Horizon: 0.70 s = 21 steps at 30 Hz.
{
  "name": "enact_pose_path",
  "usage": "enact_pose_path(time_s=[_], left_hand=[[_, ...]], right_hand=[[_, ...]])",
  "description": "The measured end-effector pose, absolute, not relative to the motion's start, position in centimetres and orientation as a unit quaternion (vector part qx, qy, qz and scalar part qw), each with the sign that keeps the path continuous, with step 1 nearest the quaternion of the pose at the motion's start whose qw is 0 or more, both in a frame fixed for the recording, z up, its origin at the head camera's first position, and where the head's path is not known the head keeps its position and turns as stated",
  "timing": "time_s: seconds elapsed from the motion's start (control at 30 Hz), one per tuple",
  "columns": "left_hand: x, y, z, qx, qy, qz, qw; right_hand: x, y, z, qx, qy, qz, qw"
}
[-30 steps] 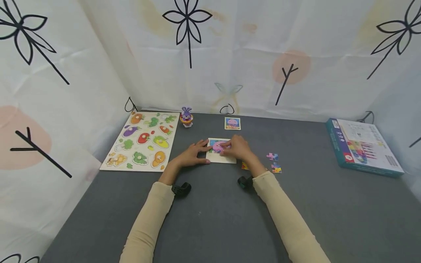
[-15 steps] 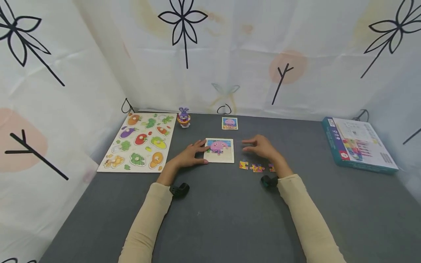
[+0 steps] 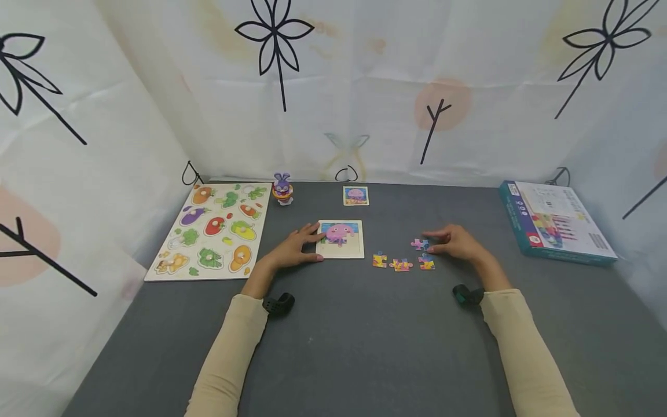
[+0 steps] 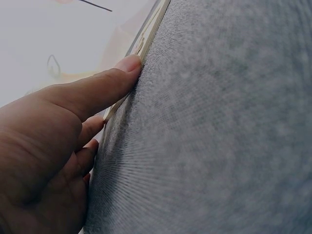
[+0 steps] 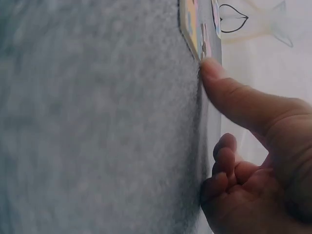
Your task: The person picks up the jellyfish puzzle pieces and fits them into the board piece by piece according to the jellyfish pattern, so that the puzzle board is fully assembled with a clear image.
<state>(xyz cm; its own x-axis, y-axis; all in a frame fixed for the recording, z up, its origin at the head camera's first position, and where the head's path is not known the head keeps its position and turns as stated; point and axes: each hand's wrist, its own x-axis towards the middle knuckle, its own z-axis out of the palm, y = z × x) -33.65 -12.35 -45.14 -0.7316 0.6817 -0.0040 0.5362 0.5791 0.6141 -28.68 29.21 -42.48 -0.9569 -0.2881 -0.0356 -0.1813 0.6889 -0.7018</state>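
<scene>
On the grey table a square puzzle board (image 3: 355, 250) holds part of a pink octopus picture, with bare pale wood at its lower and right parts. My left hand (image 3: 293, 249) rests at the board's left side, fingers spread and fairly straight; in the left wrist view its thumb (image 4: 109, 85) presses on the board's edge. My right hand (image 3: 457, 243) pinches a pink-and-blue jigsaw piece (image 3: 417, 244) by its right end between thumb and forefinger. In the right wrist view the thumb (image 5: 229, 90) touches the piece, while the forefinger's tip is hidden.
Several loose jigsaw pieces (image 3: 401, 265) lie right of the board. A small octopus picture card (image 3: 356, 196) lies behind it. A vegetable board (image 3: 208, 243) and a purple rabbit figure (image 3: 282, 189) are at the left. A boxed game (image 3: 563, 223) lies far right.
My right hand has left the puzzle board and moved right to the loose pieces, reaching the pink-and-blue one. The left hand stays at the board. The head view has turned slightly right.
</scene>
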Motion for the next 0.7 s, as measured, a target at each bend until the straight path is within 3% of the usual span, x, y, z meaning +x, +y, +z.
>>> enact_pose_path(time_s=[0.23, 0.4, 0.7], left_hand=[[-33.6, -12.6, -45.1, 0.342, 0.882, 0.300, 0.126], [-33.6, -12.6, -45.2, 0.348, 0.881, 0.298, 0.121], [-33.6, -12.5, -45.1, 0.335, 0.889, 0.289, 0.121]], right_hand=[[-29.1, 28.9, -42.8, -0.133, 0.922, -0.357, 0.070], [-29.6, 27.5, -42.8, -0.120, 0.943, -0.311, 0.026], [-31.9, 20.0, -42.3, -0.159, 0.935, -0.316, 0.006]])
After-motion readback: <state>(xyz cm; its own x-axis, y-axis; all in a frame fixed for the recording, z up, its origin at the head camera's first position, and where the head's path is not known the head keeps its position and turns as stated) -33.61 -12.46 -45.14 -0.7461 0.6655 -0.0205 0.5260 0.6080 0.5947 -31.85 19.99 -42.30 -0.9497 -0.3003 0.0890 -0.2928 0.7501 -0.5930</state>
